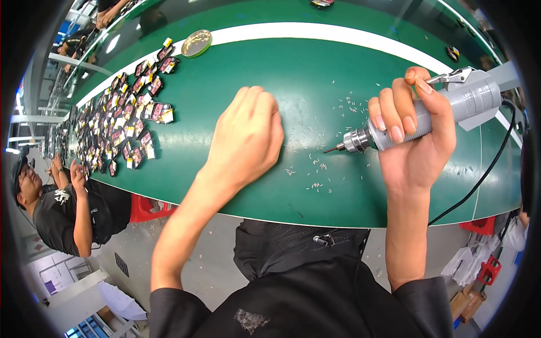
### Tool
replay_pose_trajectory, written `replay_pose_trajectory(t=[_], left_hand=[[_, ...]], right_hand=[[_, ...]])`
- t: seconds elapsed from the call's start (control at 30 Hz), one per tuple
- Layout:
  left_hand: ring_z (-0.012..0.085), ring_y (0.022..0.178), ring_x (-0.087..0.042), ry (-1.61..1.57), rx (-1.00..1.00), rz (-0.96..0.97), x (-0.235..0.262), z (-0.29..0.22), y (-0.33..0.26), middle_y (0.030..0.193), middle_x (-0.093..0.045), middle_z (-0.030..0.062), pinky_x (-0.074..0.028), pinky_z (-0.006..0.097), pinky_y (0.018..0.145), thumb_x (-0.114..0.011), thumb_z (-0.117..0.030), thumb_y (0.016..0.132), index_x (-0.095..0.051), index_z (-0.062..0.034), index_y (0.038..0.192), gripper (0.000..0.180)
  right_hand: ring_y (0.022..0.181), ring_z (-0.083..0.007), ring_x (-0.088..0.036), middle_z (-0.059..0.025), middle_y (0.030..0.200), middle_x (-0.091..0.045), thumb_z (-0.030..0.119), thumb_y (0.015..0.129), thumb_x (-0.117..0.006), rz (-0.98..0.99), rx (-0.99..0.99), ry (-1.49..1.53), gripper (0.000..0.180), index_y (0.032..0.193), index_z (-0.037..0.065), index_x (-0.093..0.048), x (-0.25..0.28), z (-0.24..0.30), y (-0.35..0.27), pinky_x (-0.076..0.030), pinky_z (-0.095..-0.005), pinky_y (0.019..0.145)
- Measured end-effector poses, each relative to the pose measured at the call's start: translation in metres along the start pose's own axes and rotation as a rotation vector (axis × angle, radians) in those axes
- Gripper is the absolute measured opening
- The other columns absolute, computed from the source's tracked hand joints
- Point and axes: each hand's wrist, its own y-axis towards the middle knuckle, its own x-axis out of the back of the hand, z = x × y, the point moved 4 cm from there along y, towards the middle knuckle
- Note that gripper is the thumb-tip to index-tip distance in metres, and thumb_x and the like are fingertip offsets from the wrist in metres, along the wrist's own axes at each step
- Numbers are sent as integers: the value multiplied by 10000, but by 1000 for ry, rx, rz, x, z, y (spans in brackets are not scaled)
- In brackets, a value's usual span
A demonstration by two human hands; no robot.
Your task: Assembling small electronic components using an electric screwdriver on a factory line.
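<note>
My right hand (416,132) is wrapped round a grey electric screwdriver (420,118), its fingers over the top of the body. The thin bit (332,149) points left, above the green table (253,191). Small, light, pin-like pieces (322,166), perhaps screws, lie scattered below and around the tip. To the left of the bit, apart from it, my left hand (248,132) is closed with its back toward me. Its curled fingers hide whatever is in them, if anything.
Many small black units with red and yellow-white labels (121,118) are heaped at the left. A round shallow dish (196,44) stands at the far left. From the screwdriver a black cable (489,172) runs down past the table edge. A co-worker (62,205) sits at the left.
</note>
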Motion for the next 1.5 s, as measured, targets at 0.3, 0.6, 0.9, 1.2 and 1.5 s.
replay_pose_trajectory(t=[0.3,0.6,0.9,1.2,1.5], left_hand=[[169,705,-519,-1461,654,-214,-6,-48,-51,810,-540,106,-421,283,598,-525,-94,949,-529,20,851,150],[181,732,-519,-1633,627,-262,-18,-46,-56,832,-537,119,-400,278,578,-550,-104,928,-529,14,862,137],[176,714,-513,-1602,605,-243,-19,-47,-56,823,-526,110,-388,271,567,-527,-120,939,-530,17,849,164],[155,649,-473,-1670,578,-199,-17,-48,-55,805,-496,93,-366,255,527,-508,-122,944,-514,19,819,188],[136,656,-487,-1066,528,-225,-2,-49,-49,798,-545,105,-394,237,569,-561,-48,909,-535,55,791,159]], right_hand=[[459,-76,-363,37,522,-364,137,903,-473,223,-17,233,125,946,26,-510,-14,-9,-5,-349,-254,574],[460,-70,-370,41,525,-372,115,899,-486,206,-22,266,107,958,26,-496,-15,-12,-6,-352,-248,585],[458,-72,-376,39,525,-375,125,911,-464,254,-48,244,120,969,24,-494,-16,-16,-7,-353,-250,592],[447,-72,-372,36,525,-375,126,919,-448,242,-72,252,129,976,20,-495,-15,-16,-10,-352,-258,571],[427,-76,-356,34,520,-363,135,916,-443,306,-29,116,110,930,31,-475,-21,-14,-5,-346,-258,523]])
